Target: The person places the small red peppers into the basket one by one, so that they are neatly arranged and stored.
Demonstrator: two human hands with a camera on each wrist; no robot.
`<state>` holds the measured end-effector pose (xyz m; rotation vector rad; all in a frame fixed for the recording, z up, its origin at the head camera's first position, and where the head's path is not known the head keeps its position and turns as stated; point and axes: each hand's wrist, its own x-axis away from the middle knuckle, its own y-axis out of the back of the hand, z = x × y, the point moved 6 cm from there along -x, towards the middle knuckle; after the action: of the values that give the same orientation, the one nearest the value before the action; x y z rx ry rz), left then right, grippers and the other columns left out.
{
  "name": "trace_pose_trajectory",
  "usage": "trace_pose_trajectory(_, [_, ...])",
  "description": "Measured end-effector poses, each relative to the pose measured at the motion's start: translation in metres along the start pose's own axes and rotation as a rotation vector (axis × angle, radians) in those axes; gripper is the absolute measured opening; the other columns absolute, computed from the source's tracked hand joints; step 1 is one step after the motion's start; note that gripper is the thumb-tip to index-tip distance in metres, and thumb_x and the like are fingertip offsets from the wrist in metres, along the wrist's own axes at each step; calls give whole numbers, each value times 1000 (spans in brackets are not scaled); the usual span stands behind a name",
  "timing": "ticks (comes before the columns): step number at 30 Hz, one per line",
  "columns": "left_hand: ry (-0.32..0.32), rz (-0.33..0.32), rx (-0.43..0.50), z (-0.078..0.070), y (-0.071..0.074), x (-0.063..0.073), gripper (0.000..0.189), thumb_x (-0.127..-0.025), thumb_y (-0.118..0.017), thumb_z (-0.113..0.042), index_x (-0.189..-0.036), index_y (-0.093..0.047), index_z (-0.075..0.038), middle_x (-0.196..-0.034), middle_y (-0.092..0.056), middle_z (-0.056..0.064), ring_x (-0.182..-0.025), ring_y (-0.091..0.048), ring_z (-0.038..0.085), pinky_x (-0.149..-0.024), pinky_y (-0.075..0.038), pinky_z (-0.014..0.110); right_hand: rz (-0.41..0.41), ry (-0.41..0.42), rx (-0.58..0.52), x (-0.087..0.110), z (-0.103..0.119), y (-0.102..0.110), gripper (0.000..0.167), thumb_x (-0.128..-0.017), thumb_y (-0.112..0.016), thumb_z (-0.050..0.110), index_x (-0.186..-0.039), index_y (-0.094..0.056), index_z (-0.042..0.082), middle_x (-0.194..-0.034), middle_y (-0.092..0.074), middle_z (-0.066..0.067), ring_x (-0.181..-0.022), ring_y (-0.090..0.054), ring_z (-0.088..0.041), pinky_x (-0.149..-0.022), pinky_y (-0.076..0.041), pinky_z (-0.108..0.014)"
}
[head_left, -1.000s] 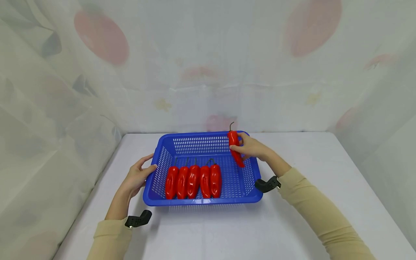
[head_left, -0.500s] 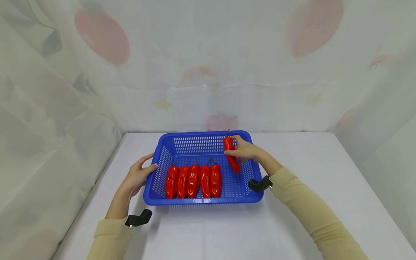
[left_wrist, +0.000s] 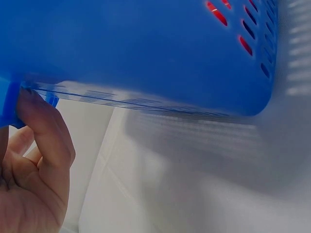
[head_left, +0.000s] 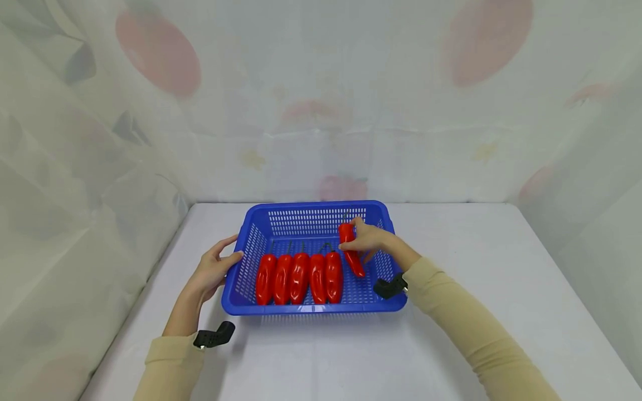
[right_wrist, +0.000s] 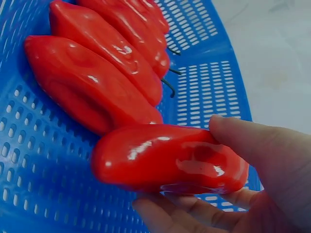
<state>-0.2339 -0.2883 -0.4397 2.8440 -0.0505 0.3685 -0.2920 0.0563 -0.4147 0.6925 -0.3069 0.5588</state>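
Observation:
A blue plastic basket [head_left: 311, 309] with slotted walls stands on the table. Inside it, several glossy red chili peppers [head_left: 300, 278] lie side by side in a row, stems toward the back. My right hand [head_left: 368, 238] grips another red chili pepper [right_wrist: 165, 158] between thumb and fingers, low inside the basket, just right of the row. That pepper tilts, its stem end up and toward the back. My left hand [head_left: 213, 270] grips the basket's left rim, thumb on top; in the left wrist view its fingers [left_wrist: 46, 126] curl under that rim.
A white-covered table [head_left: 476, 267] carries the basket near its back edge. Behind and at both sides hang pale printed curtains [head_left: 311, 100]. Dark wrist cameras [head_left: 214, 336] sit on both wrists, the right one over the basket's right rim.
My right hand has carried its chili pepper from above the back right rim leftward, toward the front and down, into the basket beside the row. The left hand has stayed on the rim.

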Motion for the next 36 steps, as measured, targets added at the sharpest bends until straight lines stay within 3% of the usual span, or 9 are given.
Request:
trace_pose_trajectory(9, [1, -2, 3, 0, 0, 0, 64, -90, -58, -34, -145, -26, -24, -108, -62, 21, -80, -69, 27, -68, -56, 46, 13, -39, 18, -4, -3, -9, 71, -84, -67, 24, -135, -21, 7, -114, -49, -21, -86, -63, -32, -61, -57, -39])
trace_pose_trajectory(36, [10, -3, 9, 2, 0, -1, 65, -90, -58, -34, -146, -25, -24, -108, -63, 21, -80, -69, 27, -67, -55, 46, 113, -154, 97, -6, -17, -26, 72, -85, -66, 22, -138, -19, 7, -109, -47, -17, -85, -62, -29, -63, -57, -38])
